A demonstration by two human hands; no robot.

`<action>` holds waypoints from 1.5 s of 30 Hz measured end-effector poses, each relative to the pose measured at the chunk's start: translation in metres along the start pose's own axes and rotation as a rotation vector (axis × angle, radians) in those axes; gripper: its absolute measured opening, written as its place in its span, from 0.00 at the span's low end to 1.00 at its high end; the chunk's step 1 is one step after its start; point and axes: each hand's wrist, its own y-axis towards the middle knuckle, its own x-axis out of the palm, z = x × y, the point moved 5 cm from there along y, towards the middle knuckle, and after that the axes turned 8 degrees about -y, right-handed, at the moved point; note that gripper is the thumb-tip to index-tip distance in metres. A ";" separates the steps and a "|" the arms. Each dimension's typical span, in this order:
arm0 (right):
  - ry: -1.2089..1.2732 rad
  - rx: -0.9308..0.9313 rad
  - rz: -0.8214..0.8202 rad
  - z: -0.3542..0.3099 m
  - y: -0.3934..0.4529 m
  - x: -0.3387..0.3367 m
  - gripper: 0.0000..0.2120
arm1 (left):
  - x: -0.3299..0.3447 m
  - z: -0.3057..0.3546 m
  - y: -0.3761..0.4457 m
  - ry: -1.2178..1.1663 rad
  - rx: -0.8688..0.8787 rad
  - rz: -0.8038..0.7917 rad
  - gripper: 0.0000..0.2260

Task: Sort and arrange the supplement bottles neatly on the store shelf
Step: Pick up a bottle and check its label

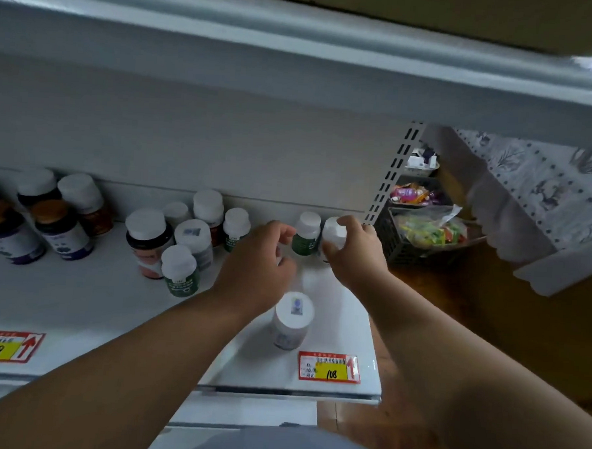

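White shelf (78,302) fills the lower half of the frame, with a second shelf board overhead across the top. At the left edge stand dark purple-labelled bottles (61,232); a mixed cluster of white-capped bottles (184,239) sits left of centre, and one white bottle (292,318) stands alone near the front, above a red and yellow price tag (329,367). A dark basket of bright packets (421,234) lies right of the shelf post. The right hand (353,246) curls its fingers round a white-capped bottle (332,231) at the back wall. A green-labelled bottle (306,235) stands just beside it, the left hand (258,256) next to that, fingers loosely bent; whether they touch it I cannot tell.
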 end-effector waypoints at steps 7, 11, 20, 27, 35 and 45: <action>0.074 0.014 0.050 0.006 0.017 0.012 0.16 | 0.021 0.001 0.014 0.025 -0.011 -0.070 0.15; 0.424 0.027 0.028 0.011 -0.003 -0.010 0.12 | 0.012 -0.004 0.013 -0.031 -0.020 -0.077 0.13; 1.316 -0.021 -0.457 -0.041 -0.091 -0.058 0.09 | -0.020 0.004 -0.038 -0.373 -0.039 0.020 0.17; 1.349 -0.023 -0.298 -0.059 -0.151 -0.065 0.09 | -0.038 0.018 -0.083 -0.441 0.075 -0.074 0.19; 1.133 0.087 -0.240 -0.046 -0.172 -0.074 0.21 | -0.034 0.031 -0.104 -0.365 0.133 -0.130 0.21; 0.606 -0.009 -0.211 0.002 -0.139 -0.061 0.10 | 0.000 0.027 -0.093 0.358 0.272 -0.064 0.18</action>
